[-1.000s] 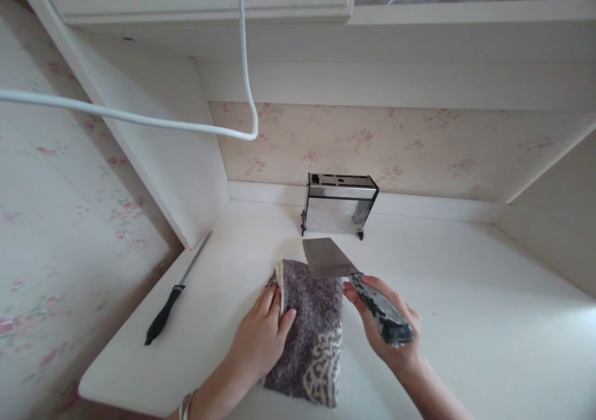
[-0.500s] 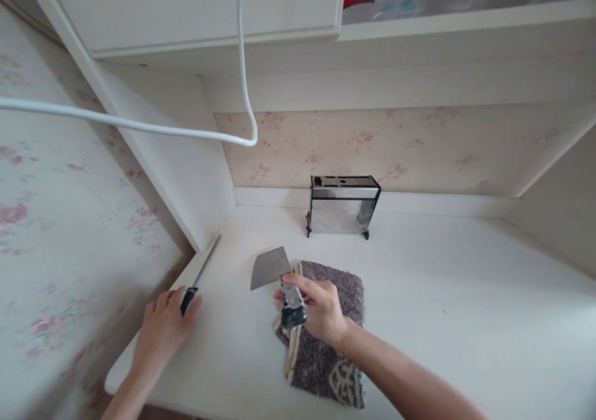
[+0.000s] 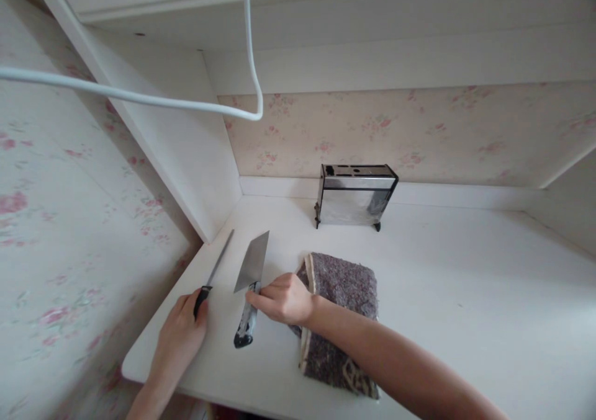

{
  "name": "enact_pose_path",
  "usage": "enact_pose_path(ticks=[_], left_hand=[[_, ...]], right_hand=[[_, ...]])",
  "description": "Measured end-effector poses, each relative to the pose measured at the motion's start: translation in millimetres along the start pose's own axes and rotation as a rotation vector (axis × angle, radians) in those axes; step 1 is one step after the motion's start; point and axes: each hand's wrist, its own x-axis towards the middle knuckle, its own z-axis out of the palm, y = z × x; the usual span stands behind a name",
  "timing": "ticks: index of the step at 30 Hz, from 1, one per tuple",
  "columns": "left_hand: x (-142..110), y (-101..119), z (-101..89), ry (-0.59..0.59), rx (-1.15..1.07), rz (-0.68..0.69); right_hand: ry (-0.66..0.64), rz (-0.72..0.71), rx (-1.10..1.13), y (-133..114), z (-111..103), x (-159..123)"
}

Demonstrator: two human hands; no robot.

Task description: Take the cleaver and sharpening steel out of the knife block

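Observation:
A cleaver (image 3: 250, 271) with a mottled dark handle lies flat on the white counter (image 3: 442, 283), blade pointing away from me. My right hand (image 3: 284, 298) reaches across and its fingertips pinch the top of the cleaver's handle. Left of it lies a sharpening steel (image 3: 215, 272) with a black handle. My left hand (image 3: 180, 335) covers that black handle, fingers curled around it. A folded grey patterned towel (image 3: 342, 296) lies under my right forearm.
A shiny metal knife block (image 3: 356, 195) stands against the back wall. A white cable (image 3: 249, 60) hangs in a loop from above. A white side panel and cupboard shelf close the left and top. The counter's front edge runs near my left wrist.
My right hand carried the cleaver from over the towel to the left and laid it on the counter. My left hand left the towel and took hold of the sharpening steel's handle.

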Motion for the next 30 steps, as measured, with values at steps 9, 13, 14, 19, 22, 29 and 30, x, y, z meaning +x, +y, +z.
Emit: enact_pose_path(ticks=[9, 13, 14, 19, 22, 29, 30], left_hand=[[-20, 1, -7.2, 0.118, -0.169, 0.098], [-20, 3, -7.8, 0.097, -0.185, 0.096], [-20, 3, -7.5, 0.096, -0.188, 0.088], [-21, 1, -5.3, 0.076, -0.204, 0.075], [-21, -2, -2.4, 0.072, -0.22, 0.087], [-19, 0, -8.8, 0.042, -0.21, -0.024], [-17, 4, -12.8, 0.061, -0.183, -0.069]], right_hand=[[-0.477, -0.04, 0.019, -23, 8, 5], [-0.666, 0.023, 0.106, -25, 0, 22], [-0.7, 0.048, 0.122, -26, -3, 27], [-0.812, 0.185, 0.168, -35, -13, 42], [-0.85, 0.227, 0.202, -42, -14, 46], [-0.824, 0.286, 0.238, -34, -33, 42], [-0.804, 0.3, 0.228, -26, -42, 37]])
